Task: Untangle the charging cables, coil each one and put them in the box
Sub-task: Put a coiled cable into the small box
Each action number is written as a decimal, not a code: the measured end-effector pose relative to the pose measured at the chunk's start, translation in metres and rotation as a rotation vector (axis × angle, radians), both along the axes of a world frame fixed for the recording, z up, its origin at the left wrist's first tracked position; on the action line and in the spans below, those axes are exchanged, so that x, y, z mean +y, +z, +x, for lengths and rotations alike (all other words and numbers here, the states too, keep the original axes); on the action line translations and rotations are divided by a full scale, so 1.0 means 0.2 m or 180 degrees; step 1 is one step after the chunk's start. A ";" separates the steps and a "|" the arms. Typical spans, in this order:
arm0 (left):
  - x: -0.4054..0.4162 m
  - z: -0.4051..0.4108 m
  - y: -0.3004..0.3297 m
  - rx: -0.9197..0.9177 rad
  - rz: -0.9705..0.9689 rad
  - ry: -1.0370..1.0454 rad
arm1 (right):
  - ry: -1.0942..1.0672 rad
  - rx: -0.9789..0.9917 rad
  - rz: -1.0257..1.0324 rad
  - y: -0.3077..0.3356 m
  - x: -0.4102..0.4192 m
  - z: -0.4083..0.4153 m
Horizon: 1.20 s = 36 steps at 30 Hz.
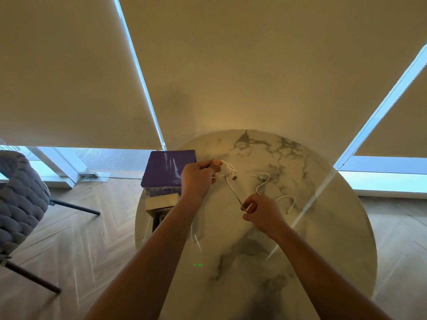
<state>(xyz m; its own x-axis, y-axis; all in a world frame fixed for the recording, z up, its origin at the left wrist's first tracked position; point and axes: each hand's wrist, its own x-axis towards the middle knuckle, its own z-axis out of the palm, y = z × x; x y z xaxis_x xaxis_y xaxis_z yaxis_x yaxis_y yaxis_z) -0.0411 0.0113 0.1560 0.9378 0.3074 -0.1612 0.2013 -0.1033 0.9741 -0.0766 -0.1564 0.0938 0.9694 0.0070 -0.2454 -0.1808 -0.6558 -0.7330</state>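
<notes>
White cable: my left hand grips the coil, right hand pinches the strand; I'd feed it taut, even loops.

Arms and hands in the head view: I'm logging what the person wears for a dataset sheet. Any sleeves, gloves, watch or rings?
Both forearms are bare up to the bottom edge of the picture, so no sleeves show. The left hand and right hand wear no gloves. No watch, band or ring shows on either wrist or on the fingers in view.
</notes>
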 end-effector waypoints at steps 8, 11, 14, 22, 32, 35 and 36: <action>-0.02 -0.02 -0.01 0.0044 -0.0440 0.0095 | -0.0164 -0.0203 -0.0303 -0.07 -0.02 0.00; -0.05 -0.05 -0.02 0.0100 -0.0597 -0.0064 | 0.0049 0.0028 -0.0294 -0.08 -0.01 0.00; -0.06 -0.06 -0.02 0.0085 -0.0789 -0.0087 | 0.0354 0.0356 -0.0132 -0.07 0.01 0.02; -0.08 -0.09 -0.03 0.0034 -0.0949 -0.0068 | -0.0485 -0.0309 0.1139 0.12 0.10 0.06; -0.08 -0.09 -0.02 -0.0012 -0.1018 -0.0031 | -0.0245 -0.0541 0.0968 0.14 0.10 0.05; -0.08 -0.09 -0.02 -0.0024 -0.0976 -0.0026 | -0.0201 -0.0672 0.0678 0.13 0.09 0.05; -0.08 -0.09 -0.02 -0.0008 -0.0970 -0.0054 | -0.0198 -0.0685 0.0668 0.14 0.08 0.04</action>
